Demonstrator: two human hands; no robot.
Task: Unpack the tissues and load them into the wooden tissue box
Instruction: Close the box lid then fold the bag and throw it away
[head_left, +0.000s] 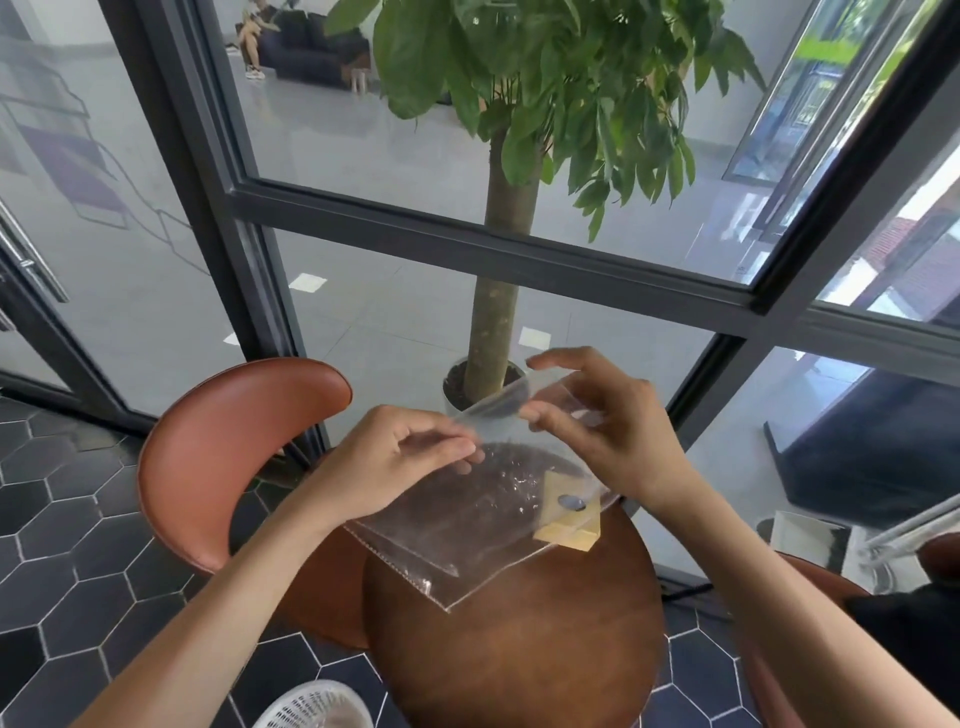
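A clear plastic bag (467, 525) hangs over the far part of the round wooden table (519, 649), its lower corner resting on the tabletop. My left hand (395, 462) pinches the bag's top edge on the left. My right hand (608, 421) pinches the same edge on the right, pulling the mouth apart. Behind and under the bag, a light wooden tissue box (571, 530) with a dark round spot on it shows at the table's far right. No tissues can be seen in the bag.
A brown chair (228, 452) stands left of the table. A potted tree (493, 322) in a white pot rises just behind the table against the glass wall. A white plastic basket (317, 706) sits on the hexagon-tiled floor near the lower edge.
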